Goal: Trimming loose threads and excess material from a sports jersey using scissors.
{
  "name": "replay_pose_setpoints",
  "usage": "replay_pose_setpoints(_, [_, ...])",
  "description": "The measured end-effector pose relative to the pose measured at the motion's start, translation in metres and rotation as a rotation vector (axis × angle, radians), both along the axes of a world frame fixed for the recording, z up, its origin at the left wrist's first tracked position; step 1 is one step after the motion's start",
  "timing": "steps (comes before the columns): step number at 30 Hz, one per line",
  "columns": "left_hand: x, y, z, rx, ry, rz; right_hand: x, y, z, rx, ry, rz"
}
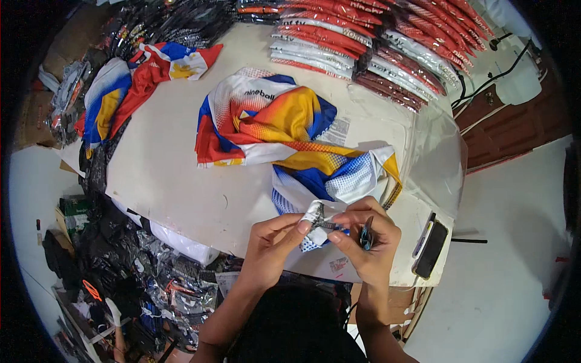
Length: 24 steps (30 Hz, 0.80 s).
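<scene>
A jersey (297,115) in red, white, blue and yellow lies crumpled across the white table (168,181). One end of it reaches toward me and is pinched up between both hands. My left hand (277,242) grips a white edge (313,211) of the fabric with dark print on it, thumb on top. Just beside it, my right hand (374,240) pinches the same bit between thumb and fingertips. Tucked in my right palm is a small dark tool (366,233), likely thread snips, partly hidden by the fingers.
Stacks of bagged red and white garments (324,38) stand at the back. Another multicoloured jersey (150,77) hangs over the left edge. A smartphone (430,252) and a pen (423,233) lie at the right edge. Plastic-wrapped bundles (181,281) crowd below the table.
</scene>
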<state>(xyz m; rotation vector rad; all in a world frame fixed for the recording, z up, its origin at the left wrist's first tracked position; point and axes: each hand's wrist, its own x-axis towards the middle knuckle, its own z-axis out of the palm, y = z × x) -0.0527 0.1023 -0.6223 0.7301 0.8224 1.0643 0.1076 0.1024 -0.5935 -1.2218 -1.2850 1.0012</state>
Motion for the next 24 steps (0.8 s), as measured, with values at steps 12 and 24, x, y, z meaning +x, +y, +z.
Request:
replay_pose_setpoints(12, [0.011, -0.010, 0.030, 0.012, 0.047, -0.001, -0.005, -0.002, 0.011, 0.209, -0.254, -0.013])
replay_pose_setpoints(24, [0.005, -0.014, 0.023, -0.071, -0.068, -0.008, 0.001, -0.005, 0.006, 0.196, -0.234, -0.073])
